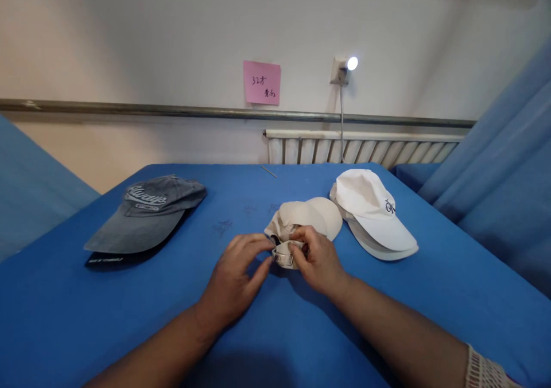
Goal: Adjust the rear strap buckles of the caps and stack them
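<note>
A cream baseball cap [301, 213] lies on the blue-covered table, its brim pointing away to the right and its back strap with a metal buckle [284, 257] facing me. My left hand [236, 273] pinches the left end of the strap between thumb and fingers. At the buckle's right side, my right hand [316, 259] has thumb and fingertips closed on the strap. Part of the cap's rear opening is covered by my fingers.
On the left lies a grey cap [148, 201] over a black cap [124, 260]. A white cap [365, 196] rests on a beige one [370, 244] at right. Behind are a radiator [327, 150], a metal rail [172, 111] and a pink note [262, 82]. Blue curtains [508, 164] hang alongside.
</note>
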`<state>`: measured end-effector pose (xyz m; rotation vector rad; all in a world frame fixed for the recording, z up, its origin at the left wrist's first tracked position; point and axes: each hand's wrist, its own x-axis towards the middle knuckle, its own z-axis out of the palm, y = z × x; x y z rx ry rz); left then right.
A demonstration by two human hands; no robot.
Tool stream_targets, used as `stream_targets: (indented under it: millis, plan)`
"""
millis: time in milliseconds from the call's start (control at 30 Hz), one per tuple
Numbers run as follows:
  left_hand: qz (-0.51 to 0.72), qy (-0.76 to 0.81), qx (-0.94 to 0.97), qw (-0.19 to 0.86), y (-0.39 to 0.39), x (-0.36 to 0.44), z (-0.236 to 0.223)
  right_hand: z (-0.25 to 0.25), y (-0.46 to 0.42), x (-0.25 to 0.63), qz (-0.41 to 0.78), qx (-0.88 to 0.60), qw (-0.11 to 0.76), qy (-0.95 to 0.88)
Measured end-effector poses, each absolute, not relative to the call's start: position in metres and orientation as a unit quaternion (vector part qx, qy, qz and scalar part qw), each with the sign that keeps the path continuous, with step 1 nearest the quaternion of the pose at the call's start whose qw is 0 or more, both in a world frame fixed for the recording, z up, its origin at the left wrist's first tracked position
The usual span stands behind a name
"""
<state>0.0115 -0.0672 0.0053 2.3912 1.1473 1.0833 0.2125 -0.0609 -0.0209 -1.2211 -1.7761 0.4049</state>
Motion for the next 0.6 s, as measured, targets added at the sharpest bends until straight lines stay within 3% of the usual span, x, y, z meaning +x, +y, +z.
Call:
stream_targets:
  millis: [167, 467, 600]
  plan:
    - [0.263, 0.302, 0.910, 0.111, -0.072, 0.019, 0.005, -0.019, -0.063, 0.212, 0.193, -0.490, 0.430, -0.734]
    - [0.235, 0.318, 0.918, 0.036, -0.075, 0.030, -0.002, -0.018, -0.062, 0.209, 0.259, -0.506, 0.425, -0.705]
    - [0.252, 0.352, 0.900, 0.055, -0.076, 0.033, -0.004, -0.019, -0.060, 0.209, 0.285, -0.488, 0.441, -0.698]
